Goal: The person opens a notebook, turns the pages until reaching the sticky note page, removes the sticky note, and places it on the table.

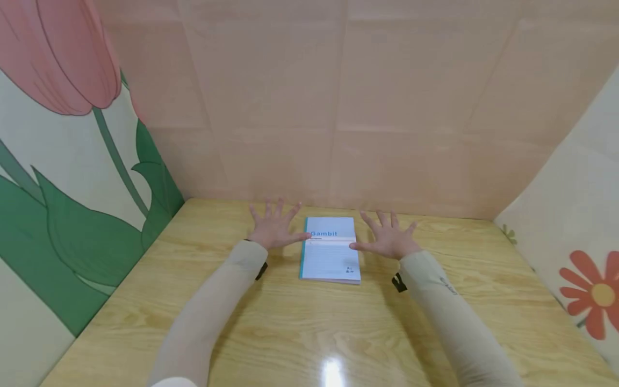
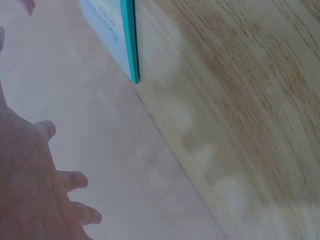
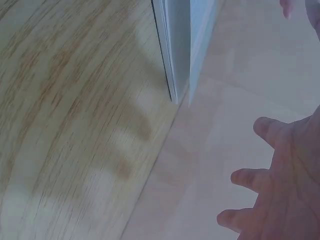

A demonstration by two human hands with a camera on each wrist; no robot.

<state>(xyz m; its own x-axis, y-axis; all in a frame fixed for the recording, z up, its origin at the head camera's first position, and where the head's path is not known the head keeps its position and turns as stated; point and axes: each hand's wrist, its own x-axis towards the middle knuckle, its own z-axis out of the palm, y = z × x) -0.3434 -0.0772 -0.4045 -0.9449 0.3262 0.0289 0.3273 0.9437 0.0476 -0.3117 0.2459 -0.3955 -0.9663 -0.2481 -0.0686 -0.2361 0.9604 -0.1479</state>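
A notebook [image 1: 330,263] with a pale blue and white cover, "Gambit" printed near its top and a teal spine on the left, lies on the wooden table. On its left side my left hand [image 1: 274,230] is held with fingers spread, the thumb tip overlapping the cover's left edge in the head view. My right hand [image 1: 387,239] mirrors it on the other side, its thumb tip over the right edge. Neither hand grips anything. In the left wrist view the teal spine [image 2: 131,47] shows; in the right wrist view the cover [image 3: 200,45] stands slightly lifted from the pages [image 3: 172,55].
The wooden table [image 1: 309,328] meets a pinkish wall covering [image 1: 338,107] just behind the notebook. A panel with a painted tulip [image 1: 63,59] stands at the left, and one with a red flower [image 1: 599,294] at the right. Dark straps show at both wrists.
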